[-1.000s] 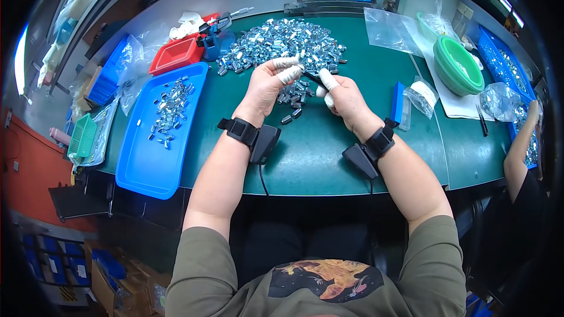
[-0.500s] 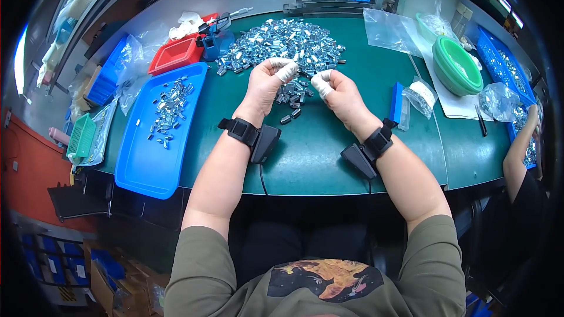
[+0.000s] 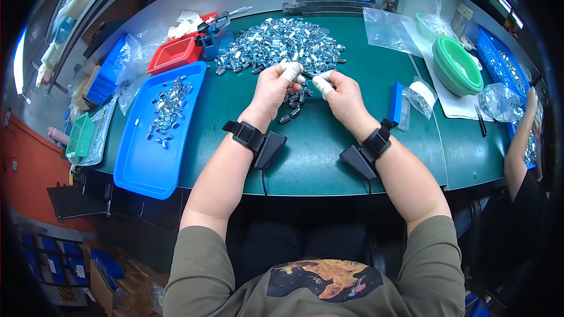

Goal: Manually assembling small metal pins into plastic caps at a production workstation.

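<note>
My left hand (image 3: 273, 91), with white covers on its fingertips, is closed in a pinch at the near edge of a heap of small shiny metal parts (image 3: 282, 41). Close to its right, my right hand (image 3: 343, 97) is also pinched, its thumb and forefinger covered in white. The fingertips of both hands nearly meet; whatever they hold is too small to make out. Just below them, several loose metal parts (image 3: 286, 119) lie on the green table (image 3: 305, 164). To the left, a blue tray (image 3: 144, 161) carries a smaller group of similar parts (image 3: 168, 108).
A red bin (image 3: 174, 54) stands behind the blue tray. On the right are a small blue box (image 3: 396, 103), stacked green bowls (image 3: 455, 67), a black pen (image 3: 482, 122) and clear bags (image 3: 388, 29). Another person's arm (image 3: 519, 147) reaches to a blue crate (image 3: 502, 61) at far right.
My left hand has shifted slightly right and nearer to me, its wrist turning a little. My right hand has barely moved. The other person's arm has risen slightly.
</note>
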